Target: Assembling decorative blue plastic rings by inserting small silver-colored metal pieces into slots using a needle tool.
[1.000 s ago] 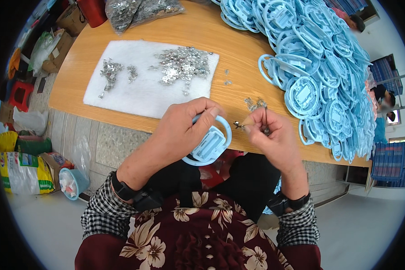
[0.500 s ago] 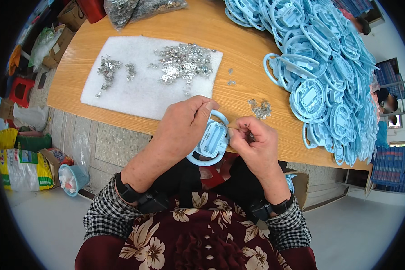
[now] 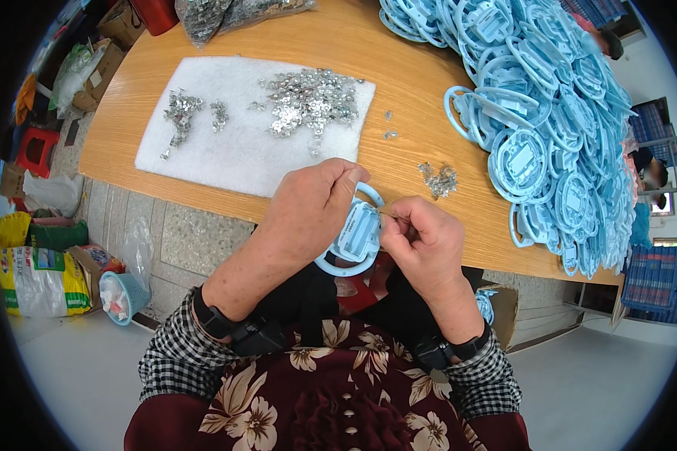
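Observation:
My left hand [image 3: 308,218] grips a light blue plastic part [image 3: 359,233] at its left side, just off the table's near edge. The part has an outer ring and a recessed rectangular housing in the middle, which faces up. At the right side of this housing, my right hand [image 3: 431,239] is closed in a pinch. A thin, yellowish sliver shows at its fingertips, too small to name. Beyond my hands, small silvery metal pieces [image 3: 308,101] lie in heaps on a white foam sheet [image 3: 226,161]. Another little heap of silvery pieces [image 3: 440,180] rests on the bare wood.
A tall pile of similar blue plastic parts [image 3: 519,161] covers the right side of the wooden table [image 3: 406,90]. Clear bags [image 3: 203,19] of metal pieces lie at the back. Down on the floor at left stands a blue basket [image 3: 132,293].
My right fingertips have shifted slightly against the right side of the housing. The left hand keeps its hold on the blue part, which stays in nearly the same place.

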Demonstrator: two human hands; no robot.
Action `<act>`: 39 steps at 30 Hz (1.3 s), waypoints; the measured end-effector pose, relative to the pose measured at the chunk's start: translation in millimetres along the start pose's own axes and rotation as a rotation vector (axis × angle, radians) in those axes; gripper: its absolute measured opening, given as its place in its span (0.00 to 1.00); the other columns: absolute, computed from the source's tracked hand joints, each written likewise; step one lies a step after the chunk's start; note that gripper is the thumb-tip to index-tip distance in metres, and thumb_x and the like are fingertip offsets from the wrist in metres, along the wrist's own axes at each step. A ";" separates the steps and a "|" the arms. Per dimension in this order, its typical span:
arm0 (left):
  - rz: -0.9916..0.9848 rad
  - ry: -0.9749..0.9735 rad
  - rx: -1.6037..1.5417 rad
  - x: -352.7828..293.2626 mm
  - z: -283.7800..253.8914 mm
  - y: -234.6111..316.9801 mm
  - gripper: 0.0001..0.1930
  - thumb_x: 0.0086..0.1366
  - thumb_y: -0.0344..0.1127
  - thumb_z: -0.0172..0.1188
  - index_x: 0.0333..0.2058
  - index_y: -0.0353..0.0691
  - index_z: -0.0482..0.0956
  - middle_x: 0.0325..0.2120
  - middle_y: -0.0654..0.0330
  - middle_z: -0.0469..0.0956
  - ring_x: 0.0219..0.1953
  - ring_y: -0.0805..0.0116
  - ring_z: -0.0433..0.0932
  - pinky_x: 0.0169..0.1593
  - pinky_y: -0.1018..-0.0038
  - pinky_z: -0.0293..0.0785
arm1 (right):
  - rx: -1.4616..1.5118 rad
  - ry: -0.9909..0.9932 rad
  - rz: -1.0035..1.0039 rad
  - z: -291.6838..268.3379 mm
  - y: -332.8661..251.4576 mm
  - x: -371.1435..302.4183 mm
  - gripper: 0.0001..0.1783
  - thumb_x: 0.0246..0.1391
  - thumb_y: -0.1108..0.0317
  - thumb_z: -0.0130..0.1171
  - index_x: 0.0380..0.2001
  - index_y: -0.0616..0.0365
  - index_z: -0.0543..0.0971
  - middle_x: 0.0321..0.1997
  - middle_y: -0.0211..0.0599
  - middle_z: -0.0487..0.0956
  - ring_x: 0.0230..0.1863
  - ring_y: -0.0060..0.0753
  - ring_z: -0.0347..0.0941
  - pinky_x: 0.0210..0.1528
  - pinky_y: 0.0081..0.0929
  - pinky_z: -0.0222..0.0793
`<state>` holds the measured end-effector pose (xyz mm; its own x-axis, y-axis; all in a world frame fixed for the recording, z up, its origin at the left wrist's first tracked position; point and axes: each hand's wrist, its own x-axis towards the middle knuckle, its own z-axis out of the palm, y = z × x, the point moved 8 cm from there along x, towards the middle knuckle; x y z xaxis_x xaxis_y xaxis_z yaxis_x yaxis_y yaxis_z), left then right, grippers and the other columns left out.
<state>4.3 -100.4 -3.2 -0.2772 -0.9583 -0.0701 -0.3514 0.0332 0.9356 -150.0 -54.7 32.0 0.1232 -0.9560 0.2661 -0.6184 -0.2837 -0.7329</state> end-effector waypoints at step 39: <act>0.047 -0.030 0.083 -4.4 -2.5 5.1 0.16 0.75 0.38 0.50 0.49 0.31 0.79 0.31 0.54 0.84 0.33 0.71 0.82 0.39 0.73 0.77 | -0.446 -0.134 -0.131 -12.3 -23.1 -12.3 0.14 0.55 0.69 0.62 0.46 0.48 0.80 0.25 0.35 0.79 0.26 0.41 0.78 0.26 0.37 0.73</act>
<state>5.9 -96.8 2.8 -0.3215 -0.9461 -0.0384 -0.4099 0.1025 0.9063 -146.8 -35.5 53.3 0.3027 -0.9239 0.2340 -0.8598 -0.3706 -0.3513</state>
